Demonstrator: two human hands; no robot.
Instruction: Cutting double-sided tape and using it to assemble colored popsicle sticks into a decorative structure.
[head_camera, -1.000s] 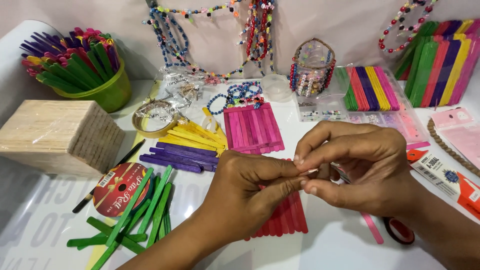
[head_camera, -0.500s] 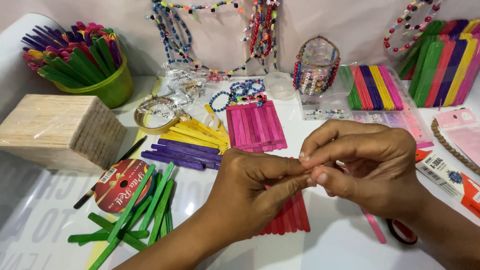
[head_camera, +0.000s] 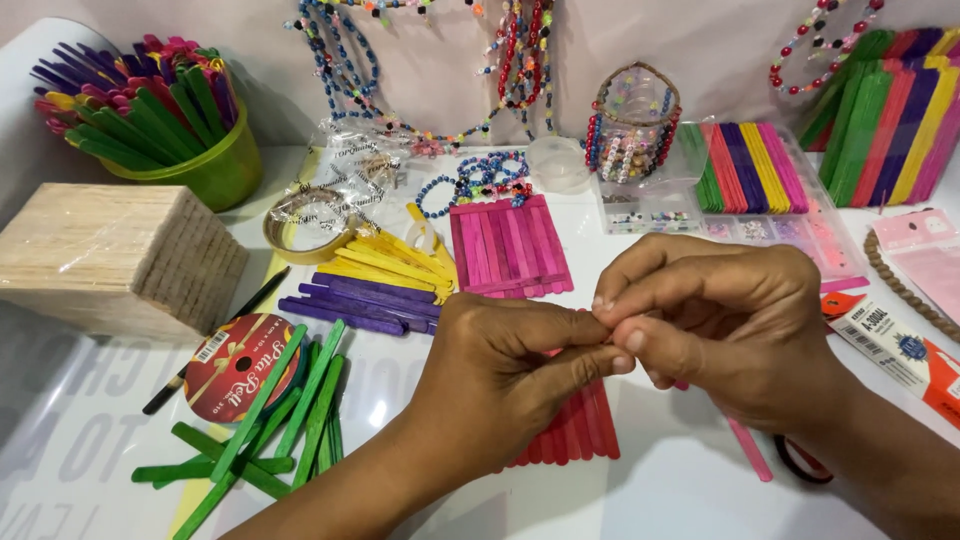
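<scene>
1. I am watching the left hand (head_camera: 500, 375) and the right hand (head_camera: 720, 325) pressing together fingertip to fingertip, both pinched shut on something too small for me to identify (in the earlier pictures a pale sliver was peeking out between the fingers; now it is covered).
2. The hands are meeting directly above a row of red craft sticks (head_camera: 570, 430), which is lying flat on the white table (head_camera: 660, 490) under the left knuckles.
3. Compared with a second ago, the right thumb has been sliding closer over the left fingertips, so I judge the pinch is tightening rather than letting go, and the fine work between the fingers is going on.
4. Just beyond the hands, a pink stick panel (head_camera: 510, 248) is lying near yellow sticks (head_camera: 385, 265) and purple sticks (head_camera: 360, 305).
5. Left of the left forearm, loose green sticks (head_camera: 270, 420) are crossing a red ribbon spool (head_camera: 232, 368).
6. Beneath the right wrist, a single pink stick (head_camera: 748, 450) is poking out; a small boxed tube (head_camera: 900, 350) is resting to its right.
</scene>
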